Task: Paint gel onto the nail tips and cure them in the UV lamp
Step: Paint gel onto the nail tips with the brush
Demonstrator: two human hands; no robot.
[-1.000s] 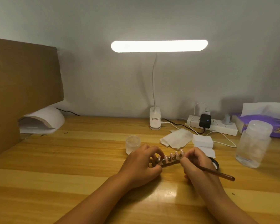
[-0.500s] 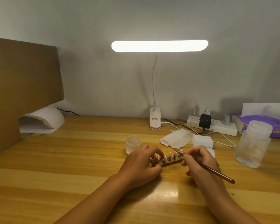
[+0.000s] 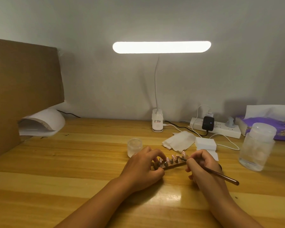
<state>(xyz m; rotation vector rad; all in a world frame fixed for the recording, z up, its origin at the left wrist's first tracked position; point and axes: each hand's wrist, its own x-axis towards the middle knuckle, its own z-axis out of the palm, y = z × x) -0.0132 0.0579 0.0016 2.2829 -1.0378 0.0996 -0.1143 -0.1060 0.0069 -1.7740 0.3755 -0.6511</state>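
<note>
Left hand (image 3: 141, 169) grip pinches brown strip of pink nail tips (image 3: 173, 162), middle of wooden bench (image 3: 56, 162); right hand (image 3: 202, 168) grip pinches slim brown brush (image 3: 220, 176).

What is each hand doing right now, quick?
Left hand: grips the nail tip holder.
Right hand: pinches the brush.

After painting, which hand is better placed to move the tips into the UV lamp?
Left, likely: the left hand grips the tip holder, the UV lamp sits on its side, and the right hand holds the brush.
</note>
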